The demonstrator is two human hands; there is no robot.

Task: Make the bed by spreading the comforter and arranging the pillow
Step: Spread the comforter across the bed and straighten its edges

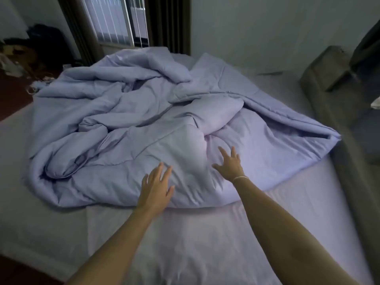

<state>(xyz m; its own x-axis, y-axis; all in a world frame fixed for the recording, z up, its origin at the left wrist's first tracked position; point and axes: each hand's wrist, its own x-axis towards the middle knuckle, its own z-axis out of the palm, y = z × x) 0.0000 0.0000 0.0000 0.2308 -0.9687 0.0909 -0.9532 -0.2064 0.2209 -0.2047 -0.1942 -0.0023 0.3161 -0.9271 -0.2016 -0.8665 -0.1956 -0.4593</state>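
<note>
Dim light fills the bedroom, and the window (pixel 115 19) with its dark curtains (pixel 166 23) stands behind the far end of the bed (pixel 205 243). On the bed sheet lies the comforter (pixel 144 124), crumpled into a big heap in the middle, with many folds and rolled edges; one corner points toward the right side of the bed. No pillow is clearly visible; maybe it is hidden under the heap, I cannot tell.

Both arms reach forward. The left hand (pixel 156 186) is at the near edge of the comforter, its fingers (pixel 164 169) spread wide and holding nothing. The right hand (pixel 230 163) is over the fabric a bit further in, also with the fingers wide and empty; a thin band (pixel 240 178) is on its wrist.

I judge that spreading has not started yet. The risk is in the choice of grip: if the hands take only one top fold and not the real edge, pulling will tighten the twisted layers instead of opening them. A strong pull toward the person can also drag the whole heap off the near side, or wrinkle the sheet below. The left part hangs near the bed edge beside the floor clutter (pixel 22 58) and may slide down.
</note>
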